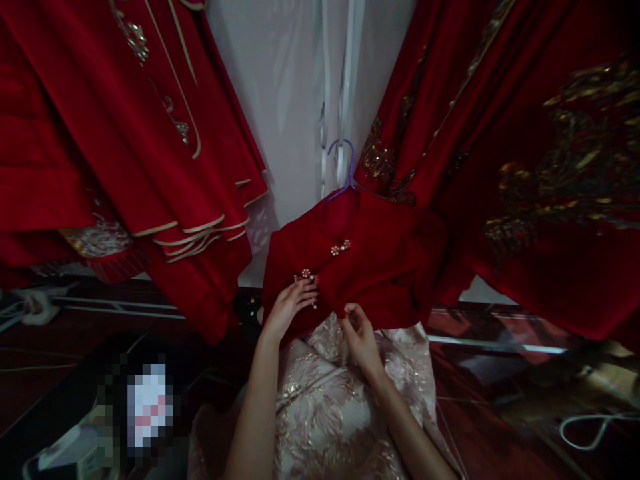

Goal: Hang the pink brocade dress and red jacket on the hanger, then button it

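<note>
A red garment (370, 260) hangs on a purple hanger (343, 167) in front of me, with jewelled clasps (340, 249) down its front. My left hand (289, 305) rests on the cloth just below the lower clasp (306, 275), fingers bent against it. My right hand (359, 332) pinches the garment's lower edge between fingertips. Below both hands lies a pale pink and gold brocade skirt (325, 407).
Red embroidered robes hang at the left (125, 133) and right (525, 167). A white wall or cover (290, 100) stands behind. A dark glossy floor (500, 400) carries white cables (583, 430) at the right. A blurred patch sits at lower left.
</note>
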### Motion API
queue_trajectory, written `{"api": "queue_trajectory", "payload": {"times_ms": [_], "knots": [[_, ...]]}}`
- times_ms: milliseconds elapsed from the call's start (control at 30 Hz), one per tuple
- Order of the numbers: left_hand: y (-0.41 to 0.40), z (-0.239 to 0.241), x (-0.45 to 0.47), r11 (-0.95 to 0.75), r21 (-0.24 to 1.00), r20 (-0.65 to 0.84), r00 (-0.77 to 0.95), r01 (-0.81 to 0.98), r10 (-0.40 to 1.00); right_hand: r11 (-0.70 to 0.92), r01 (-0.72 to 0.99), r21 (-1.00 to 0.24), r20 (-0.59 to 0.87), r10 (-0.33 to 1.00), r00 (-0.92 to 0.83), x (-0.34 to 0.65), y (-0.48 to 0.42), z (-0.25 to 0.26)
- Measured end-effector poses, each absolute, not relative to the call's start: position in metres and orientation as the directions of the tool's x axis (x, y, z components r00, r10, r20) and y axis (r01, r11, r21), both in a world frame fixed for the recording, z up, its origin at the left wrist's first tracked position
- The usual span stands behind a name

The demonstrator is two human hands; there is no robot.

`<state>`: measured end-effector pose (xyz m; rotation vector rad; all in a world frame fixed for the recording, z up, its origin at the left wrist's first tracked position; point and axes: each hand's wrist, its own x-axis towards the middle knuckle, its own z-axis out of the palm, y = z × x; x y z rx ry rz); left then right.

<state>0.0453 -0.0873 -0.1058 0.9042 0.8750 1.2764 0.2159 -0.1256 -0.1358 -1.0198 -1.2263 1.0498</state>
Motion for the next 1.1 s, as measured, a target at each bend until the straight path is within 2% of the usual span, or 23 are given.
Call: {"api": "queue_trajectory", "payload": {"times_ms": [100,200,333,533,800,933,1000,1100], "knots": [[-0.077,-0.115,0.054,0.073,0.818,-0.086,0.004,-0.570,0.996,0.199,-0.053,-0.979,0.199,0.980,0.017,0.216,-0.126,-0.134],[-0.069,-0.118,0.069,0.091,0.744,-0.146,-0.028,-0.662,0.989,0.195,-0.045,-0.980,0.195,0.981,0.000,0.217,-0.127,-0.133],[-0.067,-0.114,0.081,0.022,0.759,-0.126,-0.114,-0.651,0.985,0.190,-0.035,-0.981,0.191,0.982,-0.005,0.219,-0.125,-0.132],[-0.071,-0.108,0.079,0.008,0.786,-0.119,-0.139,-0.618,0.983,0.192,-0.061,-0.979,0.193,0.981,0.002,0.221,-0.125,-0.129],[-0.063,-0.116,0.088,-0.033,0.893,-0.097,-0.263,-0.449,0.960,0.217,-0.044,-0.975,0.219,0.975,-0.037,0.220,-0.127,-0.131],[-0.062,-0.104,0.095,0.043,0.918,-0.108,-0.146,-0.394,0.983,0.184,0.033,-0.982,0.176,0.971,-0.159,0.236,-0.126,-0.124],[-0.059,-0.088,0.096,-0.006,0.963,-0.019,-0.091,-0.270,0.996,0.214,0.092,-0.972,0.189,0.956,-0.226,0.248,-0.127,-0.114],[-0.048,-0.056,0.094,-0.253,0.967,0.251,-0.073,-0.034,0.965,0.294,0.188,-0.937,0.240,0.934,-0.265,0.262,-0.133,-0.098]]}}
